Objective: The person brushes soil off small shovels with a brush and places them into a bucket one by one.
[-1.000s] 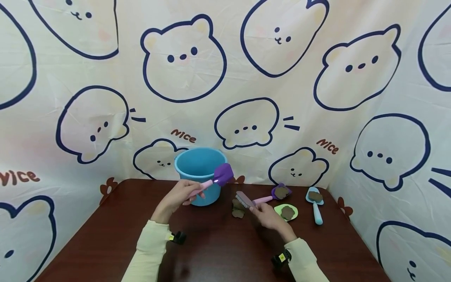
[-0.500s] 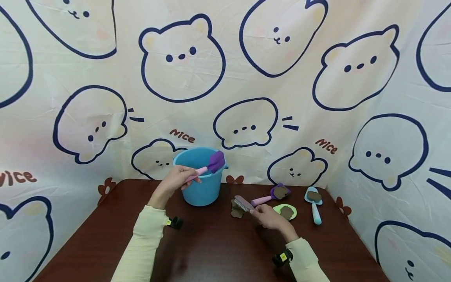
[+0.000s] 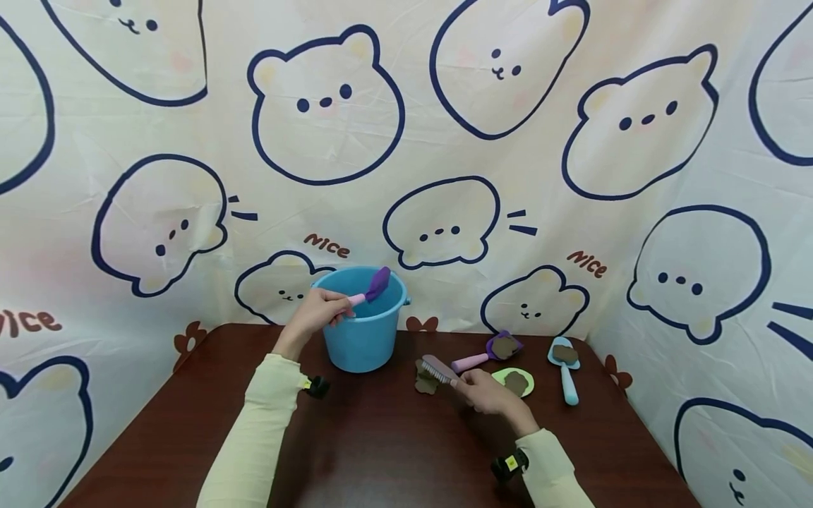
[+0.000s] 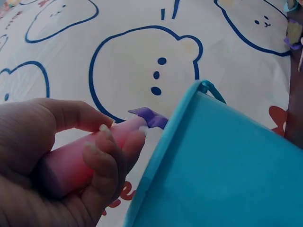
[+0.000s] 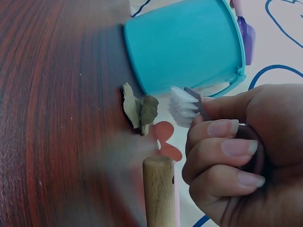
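Observation:
My left hand (image 3: pixel 317 310) grips the pink handle of a toy shovel (image 3: pixel 377 283), its purple blade over the opening of a blue bucket (image 3: pixel 360 346). In the left wrist view, fingers and thumb wrap the handle, and the purple blade (image 4: pixel 150 117) is partly hidden behind the bucket's rim. My right hand (image 3: pixel 485 391) holds a small mauve brush (image 3: pixel 438 368) by its handle, thumb along its back. Its white bristles (image 5: pixel 182 106) face the dry brownish leaves (image 5: pixel 139 109) on the table, with a gap between in the right wrist view.
Right of the leaves lie a second purple shovel (image 3: pixel 471 362), a green scoop (image 3: pixel 530 382) and a light blue shovel (image 3: pixel 570 388), each bearing a brownish leaf piece. A round wooden handle end (image 5: pixel 158 189) shows below my right hand. A bear-print cloth (image 3: pixel 444 155) hangs behind the brown table (image 3: pixel 375 451).
My left hand has risen and moved left, bringing the shovel's blade from in front of the bucket to over its opening. The right hand with the brush has barely moved.

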### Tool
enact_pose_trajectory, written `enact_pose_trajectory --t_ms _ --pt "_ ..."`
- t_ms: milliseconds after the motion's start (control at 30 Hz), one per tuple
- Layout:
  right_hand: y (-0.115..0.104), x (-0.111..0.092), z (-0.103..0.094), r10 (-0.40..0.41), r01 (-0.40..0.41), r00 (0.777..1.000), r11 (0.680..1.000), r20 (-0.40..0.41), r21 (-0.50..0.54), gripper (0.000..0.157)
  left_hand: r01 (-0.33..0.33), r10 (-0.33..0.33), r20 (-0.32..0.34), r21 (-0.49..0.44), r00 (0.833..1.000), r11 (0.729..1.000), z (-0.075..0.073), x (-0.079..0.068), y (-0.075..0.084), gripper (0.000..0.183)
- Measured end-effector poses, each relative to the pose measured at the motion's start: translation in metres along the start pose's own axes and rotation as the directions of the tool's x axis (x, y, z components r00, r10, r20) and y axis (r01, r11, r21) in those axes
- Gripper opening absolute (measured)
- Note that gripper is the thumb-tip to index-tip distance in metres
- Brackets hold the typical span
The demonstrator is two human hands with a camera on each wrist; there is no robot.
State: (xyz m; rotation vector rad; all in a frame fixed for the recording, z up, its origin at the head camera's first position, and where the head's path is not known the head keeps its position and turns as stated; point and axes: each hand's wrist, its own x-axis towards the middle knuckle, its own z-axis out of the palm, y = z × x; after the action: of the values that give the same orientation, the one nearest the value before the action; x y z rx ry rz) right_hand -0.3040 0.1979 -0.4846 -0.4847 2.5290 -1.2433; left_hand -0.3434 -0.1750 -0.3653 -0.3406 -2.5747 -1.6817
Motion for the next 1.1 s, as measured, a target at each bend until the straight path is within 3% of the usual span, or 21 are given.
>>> enact_pose_trajectory --t_ms 167,367,633,1100 --pt "-0.001 -0.001 -0.003 -0.002 0.002 1.0 1.0 0.004 0.006 0.044 0.001 0.006 -0.077 0.091 0.997 0.996 0.006 0.009 -0.001 0.041" --pt "-0.001 -0.002 -0.004 0.001 -0.001 1.0 1.0 0.016 0.005 0.042 0.004 0.03 -0.14 0.234 0.99 0.972 0.012 0.014 0.001 0.04" --pt "-0.001 -0.002 -0.006 0.007 -0.007 1.0 1.0 0.015 0.003 0.043 -0.013 0.067 -0.186 0.278 0.98 0.961 0.021 0.025 0.002 0.05" --pt "-0.004 -0.005 -0.008 0.008 -0.009 1.0 1.0 0.025 0.01 0.042 0.039 0.041 -0.217 0.352 0.975 0.935 0.032 0.036 -0.009 0.048"
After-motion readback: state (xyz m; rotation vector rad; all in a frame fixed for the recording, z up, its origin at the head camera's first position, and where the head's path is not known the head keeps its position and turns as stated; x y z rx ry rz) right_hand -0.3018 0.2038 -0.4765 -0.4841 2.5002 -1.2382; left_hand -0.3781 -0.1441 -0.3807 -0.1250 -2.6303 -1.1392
